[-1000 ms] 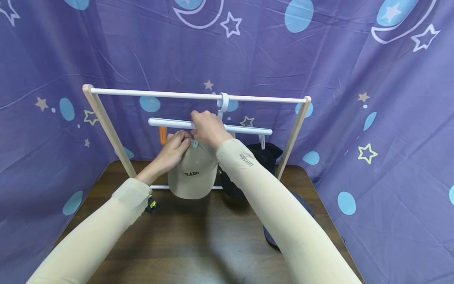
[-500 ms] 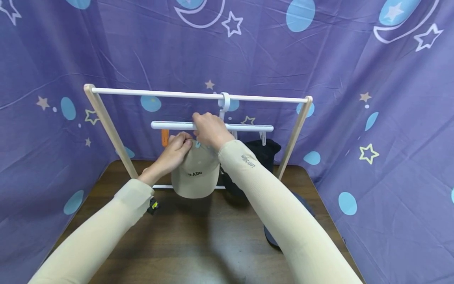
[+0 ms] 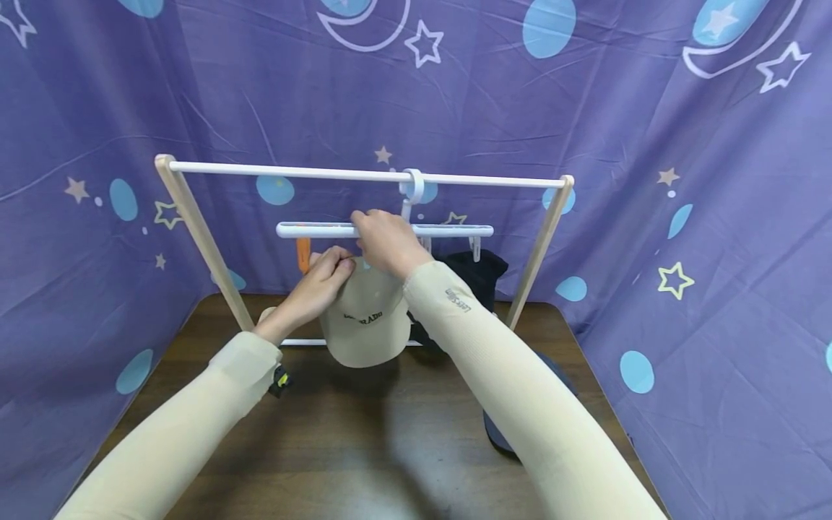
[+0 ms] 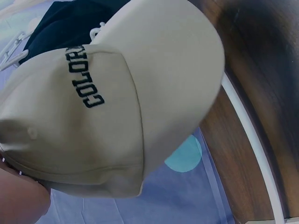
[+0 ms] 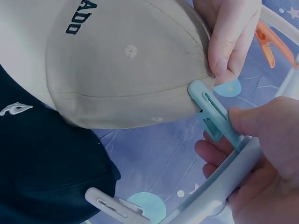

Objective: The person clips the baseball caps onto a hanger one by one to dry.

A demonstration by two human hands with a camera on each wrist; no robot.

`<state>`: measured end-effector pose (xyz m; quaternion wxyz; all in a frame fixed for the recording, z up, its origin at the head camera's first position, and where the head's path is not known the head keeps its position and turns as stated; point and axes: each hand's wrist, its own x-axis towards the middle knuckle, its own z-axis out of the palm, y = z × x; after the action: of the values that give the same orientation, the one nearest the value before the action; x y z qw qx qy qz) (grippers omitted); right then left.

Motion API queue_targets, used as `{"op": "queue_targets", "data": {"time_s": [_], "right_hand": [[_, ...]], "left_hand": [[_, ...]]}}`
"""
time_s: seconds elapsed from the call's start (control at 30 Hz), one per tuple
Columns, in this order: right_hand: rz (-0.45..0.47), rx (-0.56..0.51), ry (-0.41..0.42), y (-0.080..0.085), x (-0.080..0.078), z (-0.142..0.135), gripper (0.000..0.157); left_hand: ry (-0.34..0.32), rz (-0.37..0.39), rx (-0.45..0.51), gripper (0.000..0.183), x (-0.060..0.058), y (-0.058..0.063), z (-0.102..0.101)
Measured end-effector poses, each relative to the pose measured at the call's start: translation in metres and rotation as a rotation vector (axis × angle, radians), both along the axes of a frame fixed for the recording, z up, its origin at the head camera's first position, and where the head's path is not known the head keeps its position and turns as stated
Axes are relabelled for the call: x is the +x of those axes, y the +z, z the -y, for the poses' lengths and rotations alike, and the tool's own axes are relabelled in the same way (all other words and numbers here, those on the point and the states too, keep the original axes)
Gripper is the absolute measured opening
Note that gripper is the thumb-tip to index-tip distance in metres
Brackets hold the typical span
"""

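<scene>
My left hand (image 3: 323, 280) pinches the crown edge of a beige cap (image 3: 365, 328) with dark lettering; it hangs brim down below the white hanger (image 3: 318, 230). In the right wrist view, the fingertips (image 5: 224, 56) of that hand hold the fabric beside a light-blue clip (image 5: 211, 106). My right hand (image 3: 390, 244) pinches this clip, thumb on one side and fingers on the other, against the hanger bar. The clip's tip lies over the cap's edge. A black cap (image 5: 51, 158) hangs beside it from a white clip (image 5: 114, 205).
A rack with a white rod (image 3: 286, 171) and wooden legs carries the hanger. An orange clip (image 3: 303, 254) sits near its left end, another white clip (image 3: 475, 248) near its right. A dark object (image 3: 497, 433) lies on the wooden table (image 3: 338, 455), partly behind my right sleeve.
The beige cap has shifted slightly right and turned, so more lettering shows. My left hand moved right with it. The hanger's right end has swung a little left; my right hand stays near its middle.
</scene>
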<state>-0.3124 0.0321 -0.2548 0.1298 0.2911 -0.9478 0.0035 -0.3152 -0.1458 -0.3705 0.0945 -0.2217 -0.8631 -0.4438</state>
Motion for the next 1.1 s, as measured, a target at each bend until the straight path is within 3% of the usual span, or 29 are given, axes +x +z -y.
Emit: {"op": "queue_targets", "data": {"time_s": [0.17, 0.57, 0.93, 1.1], "right_hand": [[-0.014, 0.002, 0.013, 0.000, 0.000, -0.002, 0.023], [-0.004, -0.038, 0.054, -0.002, 0.001, -0.010, 0.036], [-0.017, -0.143, 0.127, -0.005, 0.008, -0.025, 0.049], [-0.078, -0.257, 0.225, -0.013, 0.014, -0.039, 0.050]], "left_hand": [[0.006, -0.012, -0.010, 0.037, 0.001, -0.003, 0.002], [-0.050, 0.061, 0.041, 0.039, 0.006, -0.004, 0.005], [-0.007, -0.017, 0.023, 0.039, 0.002, -0.012, 0.011], [0.011, -0.033, 0.015, 0.038, 0.003, -0.014, 0.014]]}}
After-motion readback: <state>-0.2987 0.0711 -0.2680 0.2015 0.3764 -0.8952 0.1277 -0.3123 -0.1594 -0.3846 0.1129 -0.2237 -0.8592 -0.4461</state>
